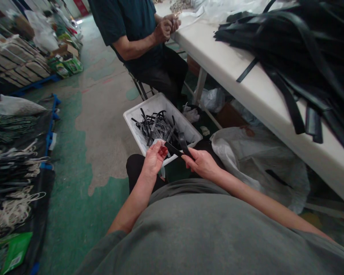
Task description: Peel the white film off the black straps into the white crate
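Observation:
A black strap [173, 149] stretches between my two hands, just above my lap. My left hand [154, 154] is closed at the strap's left end, where a small whitish piece [159, 141] shows at the fingertips; I cannot make out what that piece is. On the other side my right hand [202, 162] grips the strap between thumb and fingers, and part of it curves up in a loop. Right beyond the hands stands a white plastic bin [128, 114] with a heap of black straps [156, 126], some greyish, inside.
At the right, a white table [218, 63] carries a large pile of black straps [312, 49]. A co-worker [132, 34] sits ahead, hands at the table's edge. A white woven sack [235, 145] lies below it. Bundled cords and straps [14, 183] lie on the left by blue pallets.

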Tool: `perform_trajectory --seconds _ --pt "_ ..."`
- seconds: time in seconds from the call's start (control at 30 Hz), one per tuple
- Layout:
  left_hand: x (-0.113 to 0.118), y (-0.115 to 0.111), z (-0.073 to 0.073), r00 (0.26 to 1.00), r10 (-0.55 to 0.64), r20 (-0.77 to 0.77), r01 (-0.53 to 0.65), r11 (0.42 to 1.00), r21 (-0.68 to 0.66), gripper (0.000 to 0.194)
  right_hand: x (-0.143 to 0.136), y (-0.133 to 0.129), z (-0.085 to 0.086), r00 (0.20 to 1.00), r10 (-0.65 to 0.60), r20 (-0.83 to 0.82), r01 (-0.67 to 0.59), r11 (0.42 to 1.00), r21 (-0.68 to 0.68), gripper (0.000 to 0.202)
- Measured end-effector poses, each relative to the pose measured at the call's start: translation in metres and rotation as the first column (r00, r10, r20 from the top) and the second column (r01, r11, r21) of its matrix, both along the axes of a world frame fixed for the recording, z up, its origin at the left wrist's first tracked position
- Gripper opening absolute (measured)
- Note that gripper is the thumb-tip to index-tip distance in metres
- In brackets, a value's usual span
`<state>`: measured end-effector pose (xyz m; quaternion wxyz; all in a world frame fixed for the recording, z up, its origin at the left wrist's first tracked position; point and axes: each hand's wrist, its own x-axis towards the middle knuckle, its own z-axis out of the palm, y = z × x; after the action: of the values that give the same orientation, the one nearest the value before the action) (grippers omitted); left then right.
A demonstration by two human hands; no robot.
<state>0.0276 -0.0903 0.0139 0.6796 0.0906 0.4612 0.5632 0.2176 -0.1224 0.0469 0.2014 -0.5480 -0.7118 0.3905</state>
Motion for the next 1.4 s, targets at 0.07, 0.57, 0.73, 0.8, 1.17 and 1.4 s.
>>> perform_trajectory --seconds 0.07,0.57,0.73,0.8,1.17,1.4 --pt "0.0 0.0 0.0 1.0 0.0 -0.003 0.0 1.0 0.004 0.021 -0.002 0.002 0.001 0.996 0.006 0.085 -0.007 1.0 0.019 0.024" --pt "0.012 -0.013 -0.014 0.998 -0.06 -0.009 0.06 0.998 -0.018 0.023 -0.001 0.011 0.015 0.982 0.039 -0.186 -0.079 0.974 -0.211 0.024" --pt "0.018 -0.017 -0.009 0.982 -0.181 0.048 0.182 0.983 -0.015 0.031 -0.003 0.014 0.019 0.999 0.039 0.016 -0.038 0.996 -0.078 0.031" --pt "0.021 -0.017 -0.008 0.977 -0.207 0.047 0.207 0.978 0.003 0.031 -0.005 0.017 0.019 0.999 0.04 0.029 -0.038 0.997 -0.074 0.032" --pt "0.026 -0.014 -0.005 0.982 -0.175 0.067 0.175 0.984 0.005 0.031 -0.002 0.02 0.031 0.985 0.023 0.171 -0.025 1.0 0.008 0.037" --pt "0.019 -0.01 -0.005 0.991 -0.099 0.086 0.101 0.995 -0.014 0.029 0.001 0.018 0.033 0.97 0.04 0.239 -0.058 0.996 0.07 0.04"
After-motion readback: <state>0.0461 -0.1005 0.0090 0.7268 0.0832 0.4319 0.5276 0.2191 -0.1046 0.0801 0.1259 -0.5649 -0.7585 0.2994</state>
